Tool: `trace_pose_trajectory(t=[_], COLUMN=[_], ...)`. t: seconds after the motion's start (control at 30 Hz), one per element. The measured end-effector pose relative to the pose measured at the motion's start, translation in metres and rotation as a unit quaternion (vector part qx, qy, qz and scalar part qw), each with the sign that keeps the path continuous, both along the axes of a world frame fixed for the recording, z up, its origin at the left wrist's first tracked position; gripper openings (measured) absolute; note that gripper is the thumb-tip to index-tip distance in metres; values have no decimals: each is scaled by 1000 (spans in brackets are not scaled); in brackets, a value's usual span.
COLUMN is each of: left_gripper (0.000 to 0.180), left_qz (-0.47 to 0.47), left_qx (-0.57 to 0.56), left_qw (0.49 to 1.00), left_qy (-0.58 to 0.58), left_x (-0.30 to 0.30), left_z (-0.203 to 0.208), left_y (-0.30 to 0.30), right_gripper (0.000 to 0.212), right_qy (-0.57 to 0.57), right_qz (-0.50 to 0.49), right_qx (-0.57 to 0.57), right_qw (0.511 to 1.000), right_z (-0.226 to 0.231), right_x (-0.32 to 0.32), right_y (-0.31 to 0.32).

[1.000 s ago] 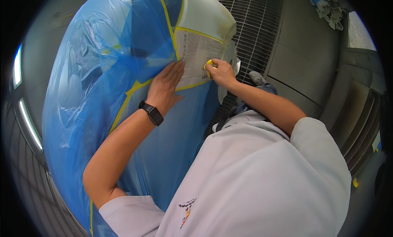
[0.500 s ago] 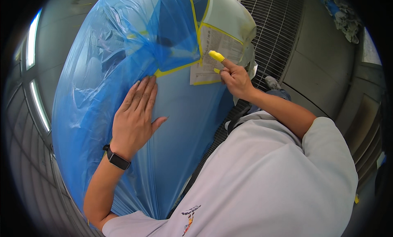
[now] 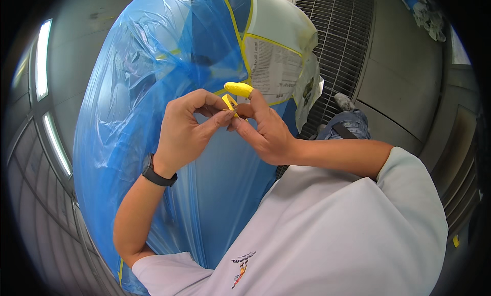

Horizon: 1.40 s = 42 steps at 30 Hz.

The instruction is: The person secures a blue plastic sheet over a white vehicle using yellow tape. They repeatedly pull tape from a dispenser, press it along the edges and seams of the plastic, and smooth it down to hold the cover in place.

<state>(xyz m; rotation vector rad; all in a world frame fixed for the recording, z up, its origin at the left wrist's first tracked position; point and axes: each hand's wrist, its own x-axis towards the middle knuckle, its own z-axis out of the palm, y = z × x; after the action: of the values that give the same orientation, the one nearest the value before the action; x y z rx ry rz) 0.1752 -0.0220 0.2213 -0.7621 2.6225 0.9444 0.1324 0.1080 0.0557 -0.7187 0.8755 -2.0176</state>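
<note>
Both of my hands meet above a large rounded body covered in blue plastic film [image 3: 204, 199]. My left hand [image 3: 184, 130] pinches a small loop of yellow masking tape [image 3: 229, 101] between thumb and fingertips. Against the same loop, the thumb and bent fingers of my right hand [image 3: 268, 135] are closed, and they partly hide it. A wad of yellow tape [image 3: 238, 89] is wrapped round my right index fingertip, which sticks out. Beyond the hands, a printed paper sheet [image 3: 276, 66] is edged with yellow tape. More yellow tape [image 3: 231, 15] runs along the film's seam.
Pale film [image 3: 284, 17] covers the far right of the body. A metal floor grating [image 3: 335, 50] runs beside it. One shoe [image 3: 343, 101] shows there. Crumpled sheeting [image 3: 424, 17] lies at the far right. Lit tube lamps [image 3: 43, 61] line the left wall.
My left hand has lifted off the blue film and come up to the right. My right hand has moved left, and the two now meet at the tape loop.
</note>
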Motion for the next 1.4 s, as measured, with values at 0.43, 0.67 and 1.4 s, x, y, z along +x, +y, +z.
trace_pose_trajectory(t=[0.43, 0.67, 1.4], left_gripper=[14, 11, 97], left_qz=[-382, -413, -345], left_qx=[-426, -422, -480], left_qw=[820, 807, 781], left_qy=[2, -25, -201], left_x=[-70, -55, -9], left_z=[15, 16, 7], left_y=[-74, -83, -43], right_gripper=[40, 39, 18], right_qy=[-277, -286, 219], right_qz=[270, 317, 132], right_qx=[101, 142, 52], right_qw=[916, 893, 965], right_z=[21, 19, 22], right_x=[14, 17, 11], right_y=[-50, -59, -48])
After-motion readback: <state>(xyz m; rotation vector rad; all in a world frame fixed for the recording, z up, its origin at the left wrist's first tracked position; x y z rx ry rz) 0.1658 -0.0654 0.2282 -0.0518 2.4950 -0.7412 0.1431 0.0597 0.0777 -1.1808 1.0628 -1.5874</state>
